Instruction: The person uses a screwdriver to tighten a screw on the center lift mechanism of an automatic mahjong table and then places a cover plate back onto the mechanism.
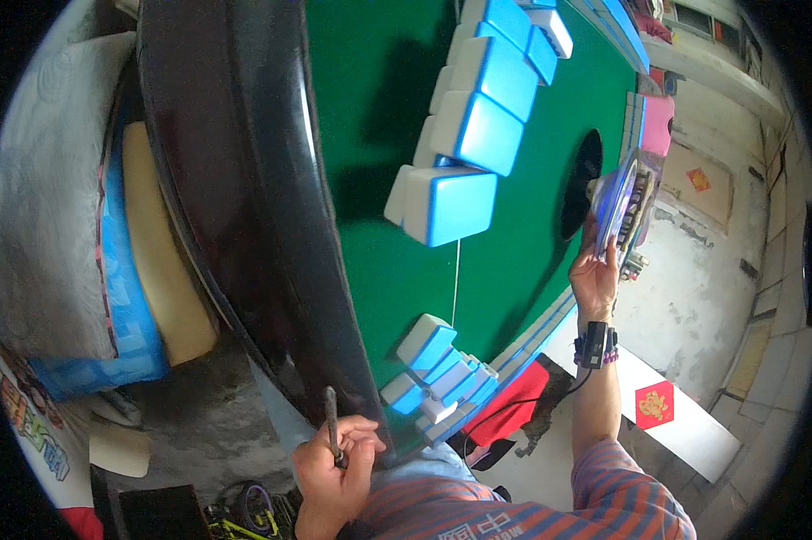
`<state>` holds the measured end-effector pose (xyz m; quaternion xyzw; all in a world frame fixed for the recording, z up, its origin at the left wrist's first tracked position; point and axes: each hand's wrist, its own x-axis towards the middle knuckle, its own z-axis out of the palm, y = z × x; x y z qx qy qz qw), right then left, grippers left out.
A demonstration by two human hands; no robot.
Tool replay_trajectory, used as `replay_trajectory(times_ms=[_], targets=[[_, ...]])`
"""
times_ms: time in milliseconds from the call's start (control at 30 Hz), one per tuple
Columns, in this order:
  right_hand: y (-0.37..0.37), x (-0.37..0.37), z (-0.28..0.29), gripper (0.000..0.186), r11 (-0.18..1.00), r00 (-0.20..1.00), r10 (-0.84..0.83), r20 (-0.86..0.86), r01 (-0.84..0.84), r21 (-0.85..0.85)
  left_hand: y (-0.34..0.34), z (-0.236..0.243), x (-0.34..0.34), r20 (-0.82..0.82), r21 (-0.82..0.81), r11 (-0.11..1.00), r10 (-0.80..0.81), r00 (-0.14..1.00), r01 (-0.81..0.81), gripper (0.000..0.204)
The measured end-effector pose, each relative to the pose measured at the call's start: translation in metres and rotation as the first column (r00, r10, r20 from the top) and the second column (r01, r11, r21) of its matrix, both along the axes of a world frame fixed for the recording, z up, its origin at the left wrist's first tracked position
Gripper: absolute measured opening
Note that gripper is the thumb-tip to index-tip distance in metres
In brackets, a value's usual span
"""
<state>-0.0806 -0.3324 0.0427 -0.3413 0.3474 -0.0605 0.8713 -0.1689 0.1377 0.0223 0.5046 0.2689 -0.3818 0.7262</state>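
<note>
My left hand (338,463) is closed around a slim dark stick-like tool (332,423), pointing upward beside the table's dark rim (280,270). Its kind is not clear. On the right, my outstretched right hand (595,281) grips the edge of a round, clear purplish disc unit (614,211), tilted on its side with parts showing on its underside. Just left of that unit is a dark round opening (578,184) in the green felt tabletop (514,243). Blue-and-white mahjong tiles (464,207) stand stacked in a row on the felt.
A smaller cluster of mahjong tiles (442,364) lies at the near corner, and more line the table's edge. Left of the table are a grey cushion (55,198) and blue cloth (136,297). A red cloth (514,405) and white board (685,414) are at right.
</note>
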Motion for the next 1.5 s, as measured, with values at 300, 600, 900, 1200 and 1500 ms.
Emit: replay_trajectory(times_ms=[300, 600, 900, 1200, 1500], targets=[[0.008, -0.008, 0.007, 0.065, 0.990, 0.986, -0.110, -0.124, 0.097, -0.104, -0.008, 0.034, 0.030, 0.337, 0.157, 0.964, -0.255, 0.906, 0.213, 0.030], [0.077, -0.114, 0.094, 0.059, 0.947, 0.958, 0.050, -0.282, -0.135, -0.293, -0.023, 0.084, 0.051, 0.372, 0.047, 0.889, -0.439, 0.818, 0.456, 0.036], [0.221, -0.218, 0.162, 0.048, 0.921, 0.935, 0.287, -0.207, -0.329, -0.207, -0.063, 0.117, 0.019, 0.236, -0.328, 0.796, -0.453, 0.860, 0.509, 0.034], [0.324, -0.282, 0.154, 0.044, 0.971, 0.987, 0.104, -0.120, -0.127, -0.202, -0.104, 0.147, -0.046, 0.549, -0.134, 0.514, -0.673, 0.495, 0.847, 0.029], [0.330, -0.277, 0.157, 0.014, 0.944, 0.938, -0.268, -0.221, 0.210, -0.254, -0.135, 0.109, 0.050, 0.546, 0.376, 0.370, -0.829, 0.120, 0.850, 0.038]])
